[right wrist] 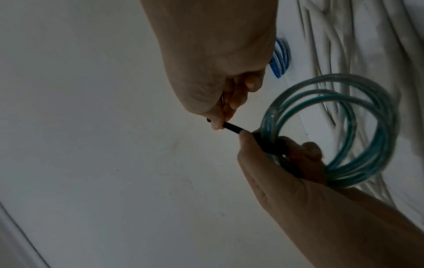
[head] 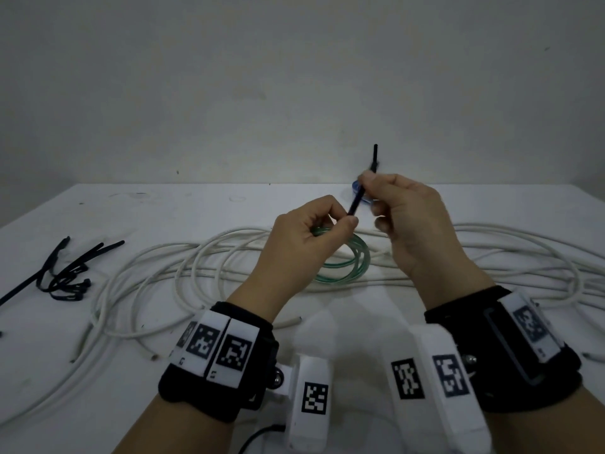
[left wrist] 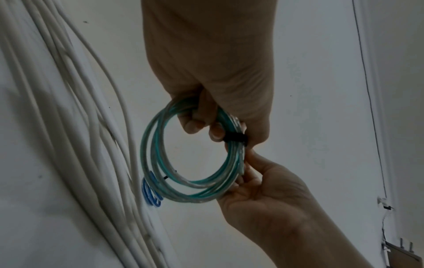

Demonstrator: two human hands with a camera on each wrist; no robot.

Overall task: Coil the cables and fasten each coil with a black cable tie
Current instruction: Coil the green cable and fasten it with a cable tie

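Note:
A coil of green cable hangs in the air above the table, gripped at its top by my left hand. A black cable tie is looped around the coil's strands right beside the left fingers, seen as a dark band. My right hand pinches the tie's tail, which runs up and away from the coil. The tail's free end sticks up above the right hand. In the wrist views the left hand wraps the green coil, and the right hand sits a short way from the coil.
Long loose white cables sprawl across the white table under and beside both hands. A pile of spare black cable ties lies at the left. A small blue coil rests behind the hands near the wall.

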